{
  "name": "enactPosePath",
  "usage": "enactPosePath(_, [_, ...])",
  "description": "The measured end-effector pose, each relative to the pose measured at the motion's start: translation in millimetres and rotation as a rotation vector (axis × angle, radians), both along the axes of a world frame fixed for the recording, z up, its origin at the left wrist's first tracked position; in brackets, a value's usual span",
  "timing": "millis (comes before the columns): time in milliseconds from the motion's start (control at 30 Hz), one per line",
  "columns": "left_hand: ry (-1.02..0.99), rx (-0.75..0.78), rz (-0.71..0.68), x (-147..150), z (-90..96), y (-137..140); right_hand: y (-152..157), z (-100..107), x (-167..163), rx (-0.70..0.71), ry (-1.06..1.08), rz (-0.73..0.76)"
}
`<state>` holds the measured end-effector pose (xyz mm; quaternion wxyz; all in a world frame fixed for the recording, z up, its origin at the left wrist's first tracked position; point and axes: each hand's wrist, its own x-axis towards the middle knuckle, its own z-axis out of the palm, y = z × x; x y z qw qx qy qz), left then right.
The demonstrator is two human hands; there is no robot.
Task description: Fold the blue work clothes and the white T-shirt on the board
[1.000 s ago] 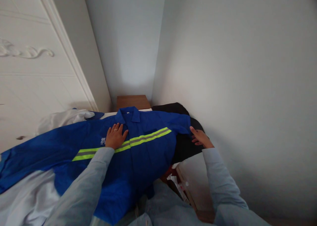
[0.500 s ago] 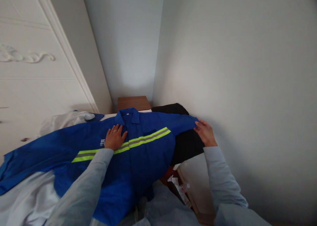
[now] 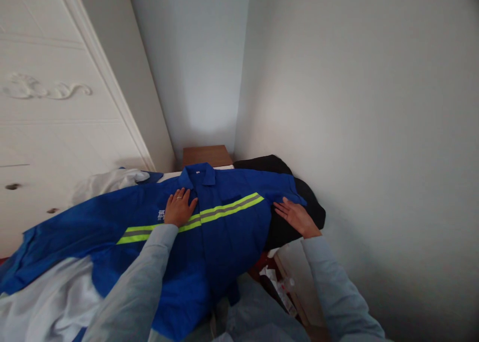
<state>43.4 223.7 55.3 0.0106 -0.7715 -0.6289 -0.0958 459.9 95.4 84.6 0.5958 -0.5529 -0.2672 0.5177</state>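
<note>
A blue work jacket with a yellow and grey reflective stripe lies spread out, front up, its collar at the far side. My left hand rests flat on its chest beside a small white logo, fingers spread. Near the sleeve on the right is my right hand, fingers stretched out and holding nothing. That sleeve droops over a black item, whose kind I cannot make out. Whether the right fingertips touch the jacket, I cannot tell.
White cloth lies at the lower left, and more white fabric is bunched behind the jacket. A white wardrobe stands left, a brown wooden box-like piece in the corner. The wall rises close on the right.
My right hand has let go of the sleeve end and moved left and down. The sleeve end has dropped onto the black item. My left hand stays on the chest.
</note>
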Motion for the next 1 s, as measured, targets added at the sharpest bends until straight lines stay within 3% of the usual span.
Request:
enactPosePath(100, [0.002, 0.005, 0.002, 0.3, 0.1, -0.4, 19.7, 4.0, -16.1, -0.022, -0.297, -0.021])
enactPosePath(200, [0.002, 0.004, 0.005, 0.3, -0.8, 0.2, 35.0, 12.3, -17.1, -0.013, -0.375, -0.079])
enactPosePath(300, [0.0, 0.001, -0.002, -0.4, -2.4, 1.6, 36.2, 21.3, -14.5, 0.029, -0.359, -0.135])
enactPosePath(400, [-0.009, 0.009, -0.003, -1.2, -4.0, 2.8, 23.9, 23.1, -18.3, -0.018, -0.209, -0.131])
enactPosePath(467, [-0.021, 0.018, -0.006, -1.5, -4.9, 3.1, 11.9, 20.0, -23.7, -0.065, -0.126, -0.048])
enactPosePath(600, [-0.037, 0.029, -0.014, -2.1, -7.0, 2.8, -10.3, 16.1, -31.8, -0.047, -0.085, 0.265])
enactPosePath(833, [-0.02, 0.041, -0.02, -2.7, -7.2, 1.7, -33.4, 19.1, -49.2, -0.062, -0.237, 0.837])
enactPosePath(1000, [-0.034, 0.033, -0.026, -1.1, -4.4, -0.1, -54.3, -8.3, -79.1, 0.053, -0.186, 0.846])
